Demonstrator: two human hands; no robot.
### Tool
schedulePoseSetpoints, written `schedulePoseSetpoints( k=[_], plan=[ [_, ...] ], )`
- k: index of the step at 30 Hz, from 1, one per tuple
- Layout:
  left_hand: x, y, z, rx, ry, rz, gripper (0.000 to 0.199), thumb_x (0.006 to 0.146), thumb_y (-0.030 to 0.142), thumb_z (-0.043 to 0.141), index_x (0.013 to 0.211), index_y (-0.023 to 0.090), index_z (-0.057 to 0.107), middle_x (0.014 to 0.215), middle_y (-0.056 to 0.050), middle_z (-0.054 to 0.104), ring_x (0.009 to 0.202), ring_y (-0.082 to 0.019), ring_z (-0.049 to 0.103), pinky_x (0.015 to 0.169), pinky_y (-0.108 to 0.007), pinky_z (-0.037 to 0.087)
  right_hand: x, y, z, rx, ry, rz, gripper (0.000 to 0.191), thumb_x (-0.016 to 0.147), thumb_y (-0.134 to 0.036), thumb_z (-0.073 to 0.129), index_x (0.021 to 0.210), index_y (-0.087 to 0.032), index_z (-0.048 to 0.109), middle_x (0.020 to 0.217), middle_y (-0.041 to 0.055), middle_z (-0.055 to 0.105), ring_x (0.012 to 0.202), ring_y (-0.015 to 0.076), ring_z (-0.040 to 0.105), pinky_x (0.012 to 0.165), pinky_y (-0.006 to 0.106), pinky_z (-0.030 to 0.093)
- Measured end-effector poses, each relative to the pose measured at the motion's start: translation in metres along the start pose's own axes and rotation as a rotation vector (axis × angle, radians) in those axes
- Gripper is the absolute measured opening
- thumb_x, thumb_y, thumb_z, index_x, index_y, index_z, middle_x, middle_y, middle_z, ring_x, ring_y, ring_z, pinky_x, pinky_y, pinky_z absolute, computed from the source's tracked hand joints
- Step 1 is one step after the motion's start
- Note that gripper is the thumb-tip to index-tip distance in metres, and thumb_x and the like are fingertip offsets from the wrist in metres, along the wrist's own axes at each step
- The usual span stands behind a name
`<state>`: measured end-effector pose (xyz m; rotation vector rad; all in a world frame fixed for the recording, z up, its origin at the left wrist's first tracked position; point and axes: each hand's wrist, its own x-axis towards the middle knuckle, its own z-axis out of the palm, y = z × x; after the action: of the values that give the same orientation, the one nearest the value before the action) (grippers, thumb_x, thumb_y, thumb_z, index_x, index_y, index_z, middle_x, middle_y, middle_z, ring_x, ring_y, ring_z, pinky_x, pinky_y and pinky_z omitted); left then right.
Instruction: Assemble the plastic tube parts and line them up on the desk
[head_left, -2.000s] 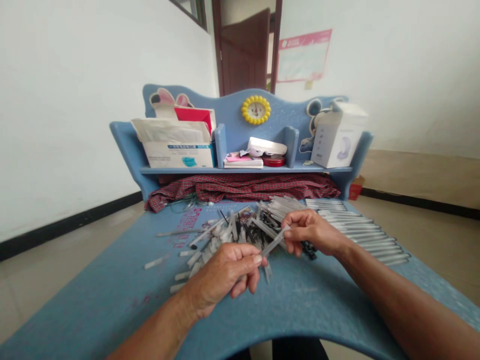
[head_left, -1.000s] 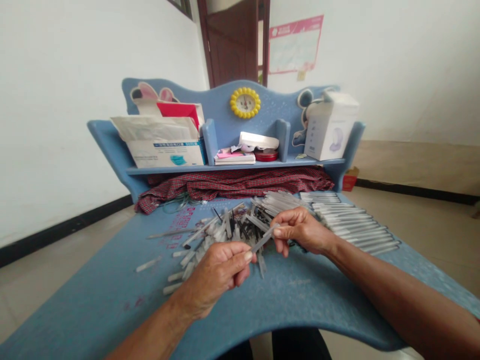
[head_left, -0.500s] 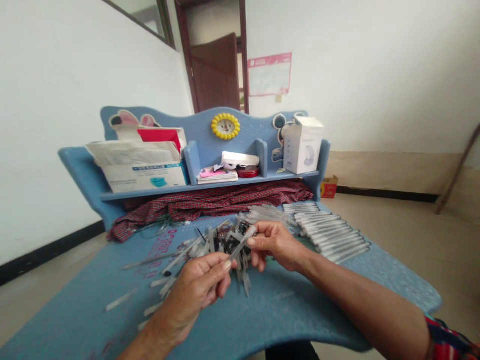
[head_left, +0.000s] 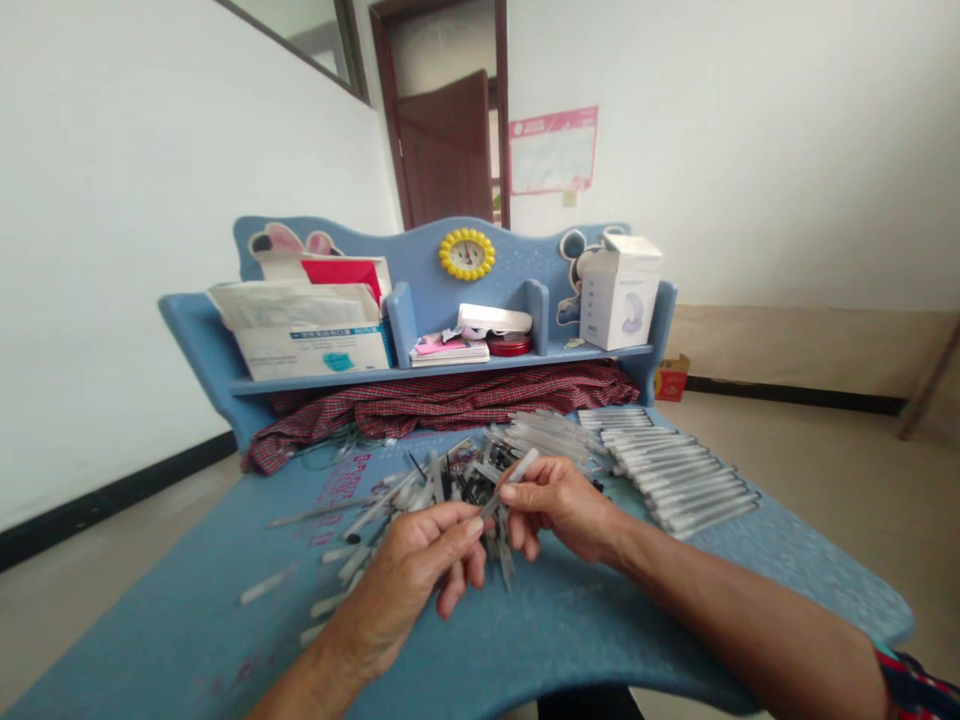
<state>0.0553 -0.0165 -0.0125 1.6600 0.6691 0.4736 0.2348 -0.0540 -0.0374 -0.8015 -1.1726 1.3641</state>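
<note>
My left hand (head_left: 420, 565) pinches the lower end of a slim translucent pen (head_left: 523, 467) between thumb and forefinger. Higher up the same pen, the thumb and fingers of my right hand (head_left: 562, 503) are closed round it, and its whitish tip sticks out above them. The pen slants up to the right; its middle is partly covered by my fingers. Just behind and below lies a jumbled pile of clear and black pen parts (head_left: 437, 480). Several loose clear pieces (head_left: 328, 606) lie beside my left wrist.
Finished-looking pens (head_left: 686, 480) lie in a row at the right of the blue table (head_left: 645, 630). Clear tubes (head_left: 547, 432) lie behind my right hand. A checked cloth (head_left: 450, 398) is bunched under the shelf, which holds a mask box (head_left: 311, 350) and a white box (head_left: 621, 295).
My right hand has slid down the pen toward my left hand, so the two are closer together. The whole view has shifted slightly, with the scene now further right.
</note>
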Motion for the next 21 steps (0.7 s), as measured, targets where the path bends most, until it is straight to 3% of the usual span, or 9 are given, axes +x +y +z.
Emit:
schedulePoseSetpoints(
  k=[8, 14, 21],
  plan=[
    [0.000, -0.002, -0.002, 0.000, 0.062, -0.007, 0.034, 0.083, 0.044, 0.047, 0.078, 0.011, 0.057, 0.057, -0.001, 0.059, 0.035, -0.003, 0.039, 0.039, -0.017, 0.021, 0.000, -0.001, 0.000, -0.002, 0.047, -0.012, 0.029, 0.072, -0.037, 0.068, 0.080, -0.010, 0.061, 0.048, 0.0010, 0.064, 0.031, 0.0092, 0.052, 0.033, 0.017, 0.040],
    [0.000, -0.002, -0.001, 0.000, 0.010, -0.056, 0.029, 0.081, 0.040, 0.049, 0.080, 0.012, 0.056, 0.055, -0.001, 0.060, 0.033, -0.003, 0.038, 0.039, -0.018, 0.019, -0.002, -0.005, 0.002, -0.004, 0.105, -0.022, 0.031, 0.069, -0.039, 0.068, 0.072, -0.010, 0.059, 0.049, 0.0012, 0.063, 0.032, 0.0082, 0.052, 0.035, 0.017, 0.038],
    [0.002, -0.002, -0.001, 0.019, -0.039, -0.038, 0.033, 0.081, 0.044, 0.050, 0.077, 0.012, 0.055, 0.060, -0.003, 0.062, 0.035, -0.004, 0.043, 0.040, -0.018, 0.025, -0.001, -0.016, 0.014, -0.105, 0.152, -0.084, 0.030, 0.067, -0.040, 0.068, 0.074, -0.012, 0.058, 0.059, 0.0015, 0.065, 0.042, 0.0096, 0.057, 0.040, 0.019, 0.039]
  ],
)
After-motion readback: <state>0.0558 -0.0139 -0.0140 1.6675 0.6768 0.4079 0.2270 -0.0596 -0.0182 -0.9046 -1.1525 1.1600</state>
